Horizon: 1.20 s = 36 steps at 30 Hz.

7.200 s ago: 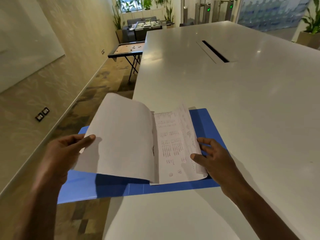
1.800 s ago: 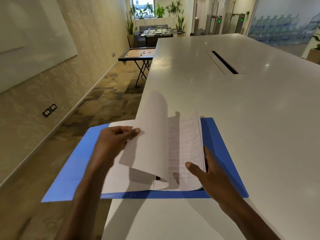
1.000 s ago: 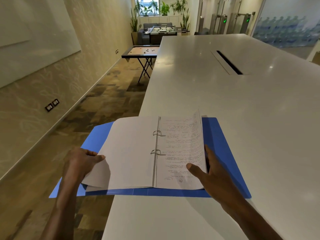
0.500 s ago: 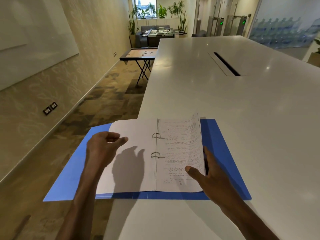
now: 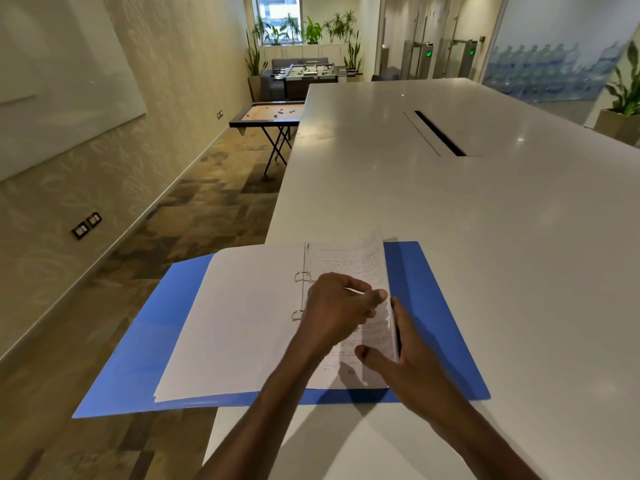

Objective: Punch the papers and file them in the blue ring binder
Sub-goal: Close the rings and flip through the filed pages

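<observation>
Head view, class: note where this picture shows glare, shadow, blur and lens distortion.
Head view: small glints of glare on the white table; the left hand and right hand throw dark shadows over the written pages and the blue ring binder; the handwriting is too soft to read; the wide lens splays the table edges and bends the wall's lines.

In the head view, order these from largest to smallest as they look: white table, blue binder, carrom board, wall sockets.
1. white table
2. blue binder
3. carrom board, though it stands farther away
4. wall sockets
</observation>
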Each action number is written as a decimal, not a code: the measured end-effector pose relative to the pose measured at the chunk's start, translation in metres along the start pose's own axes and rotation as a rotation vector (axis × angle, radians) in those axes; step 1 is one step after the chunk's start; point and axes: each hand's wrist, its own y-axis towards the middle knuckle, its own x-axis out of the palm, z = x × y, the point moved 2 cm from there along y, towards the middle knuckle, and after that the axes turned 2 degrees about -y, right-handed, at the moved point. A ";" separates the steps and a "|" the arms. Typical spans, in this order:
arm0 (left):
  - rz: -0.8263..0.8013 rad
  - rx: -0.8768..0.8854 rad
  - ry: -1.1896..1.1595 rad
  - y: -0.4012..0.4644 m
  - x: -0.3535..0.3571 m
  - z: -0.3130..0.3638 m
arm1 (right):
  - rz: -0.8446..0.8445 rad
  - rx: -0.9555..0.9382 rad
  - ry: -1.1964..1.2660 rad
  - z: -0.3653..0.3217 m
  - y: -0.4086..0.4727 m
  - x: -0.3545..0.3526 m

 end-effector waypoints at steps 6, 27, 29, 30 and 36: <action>-0.041 -0.093 -0.066 -0.001 0.010 -0.008 | -0.043 0.007 -0.063 -0.001 -0.003 0.002; 0.101 -0.085 -0.100 0.006 0.001 -0.014 | 0.028 0.077 -0.099 -0.011 -0.004 -0.007; 0.113 -0.066 -0.114 0.006 -0.004 -0.011 | 0.040 0.080 -0.052 -0.012 -0.003 -0.009; 0.114 -0.059 -0.122 0.006 -0.008 -0.009 | 0.043 0.086 -0.015 -0.012 -0.004 -0.010; 0.146 -0.040 -0.248 0.002 -0.056 0.005 | 0.009 0.098 0.103 -0.013 -0.006 -0.011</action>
